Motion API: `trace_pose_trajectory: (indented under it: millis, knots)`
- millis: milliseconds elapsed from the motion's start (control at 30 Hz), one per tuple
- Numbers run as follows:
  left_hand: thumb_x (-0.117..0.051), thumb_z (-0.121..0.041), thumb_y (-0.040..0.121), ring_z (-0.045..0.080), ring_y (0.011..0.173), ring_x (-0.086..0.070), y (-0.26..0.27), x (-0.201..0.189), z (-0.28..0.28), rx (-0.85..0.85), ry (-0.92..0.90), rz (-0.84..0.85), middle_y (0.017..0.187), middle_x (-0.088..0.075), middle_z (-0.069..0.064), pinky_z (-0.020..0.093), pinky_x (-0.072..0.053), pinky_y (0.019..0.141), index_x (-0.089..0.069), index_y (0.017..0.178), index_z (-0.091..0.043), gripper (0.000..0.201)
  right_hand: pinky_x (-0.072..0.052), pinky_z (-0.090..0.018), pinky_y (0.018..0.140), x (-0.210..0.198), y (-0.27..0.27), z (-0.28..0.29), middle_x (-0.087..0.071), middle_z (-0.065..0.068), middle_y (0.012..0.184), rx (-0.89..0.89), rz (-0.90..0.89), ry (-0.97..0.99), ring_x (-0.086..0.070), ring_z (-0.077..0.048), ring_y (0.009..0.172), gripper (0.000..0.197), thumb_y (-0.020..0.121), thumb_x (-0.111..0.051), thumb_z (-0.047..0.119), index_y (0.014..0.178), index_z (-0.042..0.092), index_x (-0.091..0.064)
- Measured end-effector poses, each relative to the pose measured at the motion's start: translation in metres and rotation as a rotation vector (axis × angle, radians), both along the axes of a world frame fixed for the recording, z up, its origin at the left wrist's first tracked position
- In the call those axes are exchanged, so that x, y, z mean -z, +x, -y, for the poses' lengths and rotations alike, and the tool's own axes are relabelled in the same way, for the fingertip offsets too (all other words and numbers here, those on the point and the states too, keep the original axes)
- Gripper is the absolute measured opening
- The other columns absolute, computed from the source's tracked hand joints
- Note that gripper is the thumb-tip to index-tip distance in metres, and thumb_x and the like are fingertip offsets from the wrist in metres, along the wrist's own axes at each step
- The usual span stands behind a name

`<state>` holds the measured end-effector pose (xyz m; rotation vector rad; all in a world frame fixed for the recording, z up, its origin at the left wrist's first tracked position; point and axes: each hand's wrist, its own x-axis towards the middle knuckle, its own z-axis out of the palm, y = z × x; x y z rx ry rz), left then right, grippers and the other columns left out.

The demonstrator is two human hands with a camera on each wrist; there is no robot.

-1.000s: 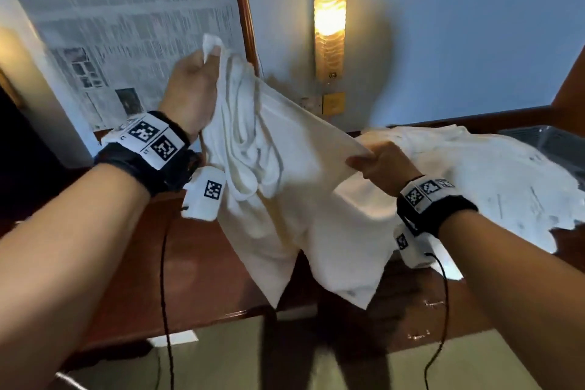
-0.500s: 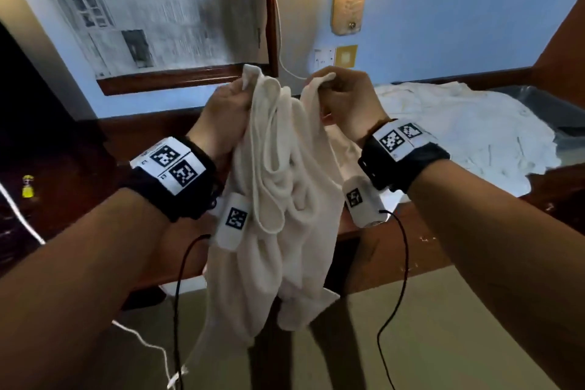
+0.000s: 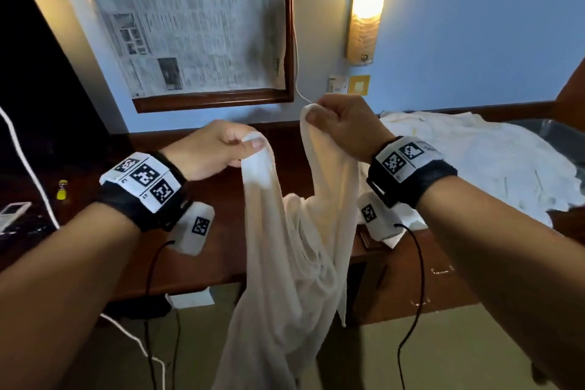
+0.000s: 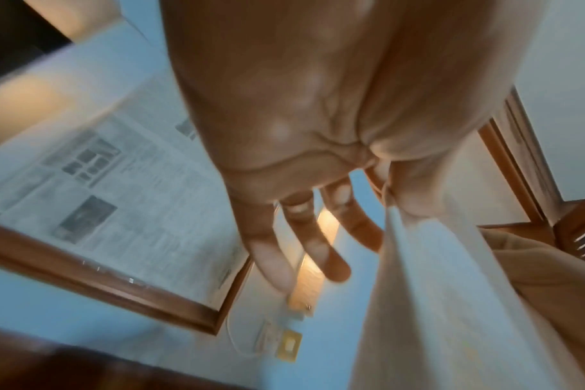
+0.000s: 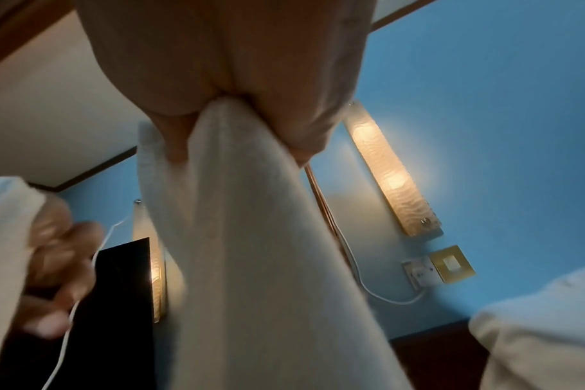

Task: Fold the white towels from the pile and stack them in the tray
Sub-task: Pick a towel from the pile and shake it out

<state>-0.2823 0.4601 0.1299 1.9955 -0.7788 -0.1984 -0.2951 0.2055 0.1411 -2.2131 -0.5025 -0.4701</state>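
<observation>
A white towel [image 3: 294, 263] hangs in the air in front of the wooden desk, held up by two top corners. My left hand [image 3: 221, 149] pinches one corner between thumb and forefinger; in the left wrist view the other fingers [image 4: 271, 253] stick out straight beside the towel [image 4: 434, 303]. My right hand [image 3: 342, 123] grips the other corner, a little higher, and the right wrist view shows the towel [image 5: 251, 237] bunched in its curled fingers. The pile of white towels [image 3: 474, 161] lies on the desk at the right. Behind it sits the grey tray [image 3: 560, 133], mostly hidden.
The dark wooden desk [image 3: 221, 231] runs across the view. A framed newspaper [image 3: 196, 19], a wall lamp [image 3: 367, 3] and a socket with a white cable [image 3: 337, 85] are on the blue wall. A small yellow bottle [image 3: 62, 189] and a device [image 3: 12, 215] lie far left.
My right hand rose from the pile and took a top corner. Both hands then moved apart, so the towel hangs between them over the desk edge. The view tilted down.
</observation>
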Motion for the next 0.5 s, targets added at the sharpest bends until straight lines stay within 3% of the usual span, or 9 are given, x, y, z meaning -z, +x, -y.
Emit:
trace_pose_trajectory:
  millis: [67, 133, 200, 267, 333, 433, 500]
  knots:
    - [-0.060, -0.034, 0.100, 0.019, 0.092, -0.063, 0.003, -0.013, 0.000, -0.075, -0.076, 0.153, 0.099, -0.071, 0.017, 0.026, -0.050, 0.081, -0.077, 0.096, -0.013, 0.027, -0.036, -0.004, 0.066, -0.009, -0.001, 0.003, -0.057, 0.014, 0.071, -0.040, 0.072, -0.009, -0.052, 0.009, 0.067, 0.022, 0.097, -0.061, 0.019, 0.077, 0.029, -0.061]
    - [-0.062, -0.030, 0.099, 0.015, 0.097, -0.067, 0.004, -0.027, 0.002, -0.104, -0.141, 0.270, 0.103, -0.075, 0.009, 0.026, -0.050, 0.088, -0.078, 0.098, -0.021, 0.018, -0.040, -0.010, 0.067, -0.017, -0.001, 0.005, -0.064, -0.004, 0.074, -0.086, 0.086, 0.036, -0.053, 0.001, 0.069, 0.014, 0.096, -0.062, 0.018, 0.083, 0.014, -0.068]
    - [-0.063, -0.018, 0.100, 0.012, 0.099, -0.068, 0.002, -0.039, 0.006, -0.150, -0.137, 0.355, 0.103, -0.076, 0.007, 0.024, -0.050, 0.091, -0.078, 0.104, -0.016, 0.016, -0.044, -0.022, 0.067, -0.025, -0.003, 0.005, -0.066, -0.020, 0.081, -0.137, 0.081, 0.069, -0.055, -0.009, 0.072, 0.018, 0.094, -0.065, 0.020, 0.087, 0.004, -0.071]
    - [-0.063, -0.008, 0.098, 0.002, 0.099, -0.068, -0.002, -0.047, 0.013, -0.186, -0.140, 0.419, 0.099, -0.077, -0.009, 0.017, -0.049, 0.091, -0.075, 0.106, -0.012, 0.016, -0.045, -0.025, 0.068, -0.034, -0.007, 0.002, -0.069, -0.015, 0.081, -0.194, 0.102, 0.066, -0.057, -0.009, 0.073, 0.017, 0.094, -0.066, 0.020, 0.088, 0.005, -0.073]
    - [-0.064, -0.005, 0.096, 0.000, 0.096, -0.069, -0.002, -0.055, 0.019, -0.204, -0.199, 0.427, 0.093, -0.077, -0.018, 0.016, -0.051, 0.091, -0.074, 0.104, -0.016, 0.017, -0.045, -0.018, 0.069, -0.047, -0.011, -0.001, -0.070, -0.002, 0.081, -0.238, 0.130, 0.056, -0.059, -0.005, 0.074, 0.012, 0.093, -0.067, 0.018, 0.092, 0.008, -0.074]
    - [-0.066, -0.002, 0.094, 0.004, 0.091, -0.071, 0.000, -0.066, 0.024, -0.205, -0.353, 0.418, 0.090, -0.077, -0.014, 0.021, -0.055, 0.086, -0.078, 0.096, -0.024, 0.026, -0.046, -0.023, 0.068, -0.070, -0.021, -0.003, -0.070, -0.008, 0.083, -0.293, 0.152, 0.100, -0.059, -0.013, 0.073, 0.011, 0.094, -0.067, 0.018, 0.096, 0.009, -0.072]
    - [-0.066, -0.004, 0.094, 0.006, 0.089, -0.070, 0.002, -0.074, 0.022, -0.191, -0.452, 0.444, 0.091, -0.077, -0.012, 0.023, -0.054, 0.083, -0.081, 0.090, -0.031, 0.031, -0.046, -0.019, 0.066, -0.086, -0.031, -0.001, -0.069, 0.001, 0.077, -0.339, 0.168, 0.156, -0.058, -0.006, 0.071, 0.007, 0.093, -0.067, 0.016, 0.094, 0.011, -0.071]
